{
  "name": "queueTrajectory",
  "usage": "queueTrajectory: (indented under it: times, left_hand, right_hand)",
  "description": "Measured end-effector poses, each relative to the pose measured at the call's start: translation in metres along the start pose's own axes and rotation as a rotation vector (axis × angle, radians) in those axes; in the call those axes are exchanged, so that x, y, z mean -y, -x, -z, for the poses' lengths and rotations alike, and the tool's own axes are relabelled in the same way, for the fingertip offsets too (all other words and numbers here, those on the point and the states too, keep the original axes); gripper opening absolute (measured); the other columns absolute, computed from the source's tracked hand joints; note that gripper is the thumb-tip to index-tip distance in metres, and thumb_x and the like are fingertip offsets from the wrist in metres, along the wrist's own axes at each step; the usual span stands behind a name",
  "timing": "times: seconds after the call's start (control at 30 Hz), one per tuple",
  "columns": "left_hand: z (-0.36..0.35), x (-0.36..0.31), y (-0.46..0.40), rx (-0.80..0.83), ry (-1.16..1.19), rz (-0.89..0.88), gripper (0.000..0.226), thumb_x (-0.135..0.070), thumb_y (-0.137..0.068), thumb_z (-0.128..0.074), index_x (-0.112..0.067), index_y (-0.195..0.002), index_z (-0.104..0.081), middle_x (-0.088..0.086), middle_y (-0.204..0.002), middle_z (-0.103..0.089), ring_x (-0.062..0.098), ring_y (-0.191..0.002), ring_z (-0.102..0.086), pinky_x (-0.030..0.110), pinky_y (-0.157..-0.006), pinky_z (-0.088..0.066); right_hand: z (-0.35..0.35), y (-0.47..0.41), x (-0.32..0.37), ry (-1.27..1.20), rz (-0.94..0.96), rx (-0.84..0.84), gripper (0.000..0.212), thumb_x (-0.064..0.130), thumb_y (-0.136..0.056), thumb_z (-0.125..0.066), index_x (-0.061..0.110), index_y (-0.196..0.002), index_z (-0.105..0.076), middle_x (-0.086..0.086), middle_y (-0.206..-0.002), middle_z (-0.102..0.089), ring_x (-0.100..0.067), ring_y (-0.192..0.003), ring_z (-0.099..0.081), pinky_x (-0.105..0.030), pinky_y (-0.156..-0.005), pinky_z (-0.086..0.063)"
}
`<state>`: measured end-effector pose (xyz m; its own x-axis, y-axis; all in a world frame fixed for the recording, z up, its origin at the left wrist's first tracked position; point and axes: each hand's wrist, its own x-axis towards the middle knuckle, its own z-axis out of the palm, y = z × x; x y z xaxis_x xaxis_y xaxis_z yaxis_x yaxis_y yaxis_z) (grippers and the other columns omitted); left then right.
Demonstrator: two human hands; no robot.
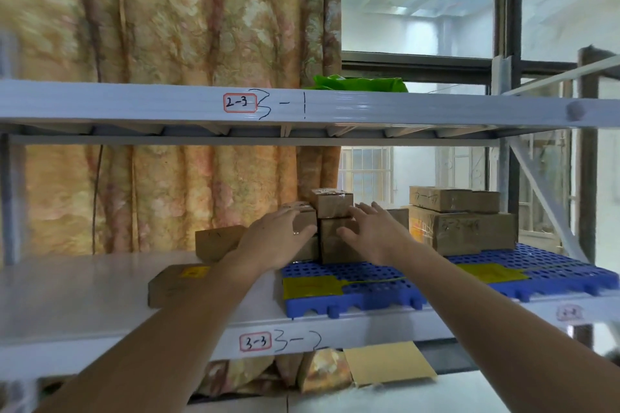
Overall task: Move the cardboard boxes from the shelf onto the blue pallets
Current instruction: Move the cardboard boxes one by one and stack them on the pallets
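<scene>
Small cardboard boxes are stacked at the back of the left blue pallet (355,288); the top one (332,203) sits on a lower one (332,238). My left hand (278,238) lies with straight fingers against the small box (307,216) on the stack's left side. My right hand (372,231) is spread just in front of the stack's right side, fingers straight. Two flat boxes lie on the bare shelf to the left, one near the front (177,288) and one further back (216,241). Larger boxes (466,231) are stacked on the right pallet (553,268).
The white shelf board (67,285) is marked 3-3 on its front edge. An upper shelf beam (335,104) runs overhead with a green bag (359,82) on it. A floral curtain hangs behind; a steel upright and diagonal brace (536,191) stand at the right.
</scene>
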<state>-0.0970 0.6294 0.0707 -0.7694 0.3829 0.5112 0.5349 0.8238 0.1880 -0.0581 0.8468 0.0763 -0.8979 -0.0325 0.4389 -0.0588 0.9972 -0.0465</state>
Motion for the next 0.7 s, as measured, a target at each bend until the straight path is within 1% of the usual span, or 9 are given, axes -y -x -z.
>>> queueTrajectory:
  times: [0.07, 0.13, 0.2, 0.27, 0.4, 0.47, 0.57, 0.63, 0.7]
  left_hand:
    - [0.005, -0.003, 0.019, 0.017, -0.03, 0.038, 0.072, -0.065, -0.102, -0.036, -0.022, -0.159, -0.034, 0.0, -0.166, -0.03, 0.023, -0.15, -0.032, 0.04, -0.12, -0.03]
    - [0.009, -0.002, 0.038, 0.044, -0.034, 0.09, 0.073, -0.067, -0.101, -0.036, -0.022, -0.158, -0.037, 0.001, -0.165, -0.034, 0.024, -0.149, -0.033, 0.043, -0.12, -0.03]
    - [0.01, 0.003, 0.056, 0.068, -0.034, 0.141, 0.069, -0.068, -0.099, -0.037, -0.02, -0.147, -0.05, 0.004, -0.152, -0.049, 0.026, -0.137, -0.046, 0.043, -0.112, -0.039]
    - [0.013, 0.008, 0.075, 0.081, -0.032, 0.178, 0.069, -0.072, -0.097, -0.036, -0.019, -0.136, -0.057, 0.005, -0.142, -0.057, 0.025, -0.127, -0.053, 0.043, -0.106, -0.043]
    - [0.027, 0.02, 0.118, 0.085, -0.105, 0.22, 0.072, -0.069, -0.099, -0.035, -0.023, -0.155, -0.043, 0.0, -0.16, -0.043, 0.023, -0.142, -0.043, 0.038, -0.112, -0.037]
    - [0.038, 0.03, 0.136, 0.091, -0.163, 0.258, 0.075, -0.07, -0.099, -0.035, -0.022, -0.155, -0.041, 0.001, -0.159, -0.043, 0.024, -0.141, -0.045, 0.04, -0.111, -0.04]
    - [0.051, 0.056, 0.155, 0.09, -0.058, 0.324, 0.062, -0.066, -0.098, -0.039, -0.024, -0.141, -0.055, 0.002, -0.134, -0.062, 0.023, -0.114, -0.06, 0.042, -0.097, -0.05]
    - [0.061, 0.071, 0.167, 0.079, -0.025, 0.35, 0.051, -0.064, -0.098, -0.04, -0.029, -0.129, -0.061, -0.002, -0.116, -0.066, 0.019, -0.097, -0.063, 0.041, -0.089, -0.054]
    - [0.07, 0.084, 0.177, 0.067, -0.018, 0.362, 0.046, -0.06, -0.101, -0.041, -0.03, -0.128, -0.061, -0.001, -0.122, -0.067, 0.022, -0.102, -0.063, 0.04, -0.093, -0.053]
  right_hand:
    - [0.003, 0.012, 0.004, 0.008, 0.013, 0.05, 0.074, 0.06, -0.103, -0.03, 0.014, -0.16, -0.024, -0.014, -0.168, -0.021, -0.032, -0.157, -0.009, -0.047, -0.124, -0.014]
    - [0.004, 0.023, 0.009, -0.009, 0.039, 0.086, 0.073, 0.061, -0.102, -0.031, 0.015, -0.158, -0.028, -0.013, -0.166, -0.027, -0.032, -0.154, -0.018, -0.048, -0.122, -0.021]
    - [0.002, 0.032, 0.017, -0.049, 0.071, 0.097, 0.069, 0.062, -0.1, -0.035, 0.017, -0.153, -0.037, -0.011, -0.159, -0.038, -0.031, -0.148, -0.03, -0.047, -0.117, -0.03]
    - [-0.003, 0.04, 0.03, -0.08, 0.1, 0.112, 0.065, 0.063, -0.098, -0.038, 0.019, -0.145, -0.044, -0.009, -0.152, -0.046, -0.031, -0.143, -0.036, -0.046, -0.114, -0.034]
    - [-0.014, 0.055, 0.061, -0.116, 0.154, 0.157, 0.074, 0.066, -0.096, -0.036, 0.021, -0.155, -0.035, -0.007, -0.158, -0.041, -0.03, -0.148, -0.031, -0.047, -0.117, -0.033]
    - [-0.015, 0.058, 0.077, -0.136, 0.185, 0.165, 0.073, 0.064, -0.096, -0.036, 0.021, -0.155, -0.035, -0.006, -0.159, -0.04, -0.028, -0.146, -0.032, -0.046, -0.115, -0.035]
    - [-0.015, 0.059, 0.104, -0.172, 0.228, 0.18, 0.067, 0.061, -0.097, -0.039, 0.018, -0.149, -0.041, -0.009, -0.154, -0.044, -0.027, -0.142, -0.037, -0.044, -0.111, -0.038]
    - [-0.016, 0.058, 0.124, -0.163, 0.249, 0.203, 0.069, 0.058, -0.1, -0.039, 0.016, -0.155, -0.033, -0.012, -0.156, -0.041, -0.029, -0.144, -0.036, -0.044, -0.112, -0.038]
    - [-0.018, 0.056, 0.144, -0.137, 0.266, 0.216, 0.075, 0.059, -0.102, -0.038, 0.014, -0.16, -0.023, -0.012, -0.163, -0.033, -0.03, -0.148, -0.032, -0.044, -0.116, -0.034]
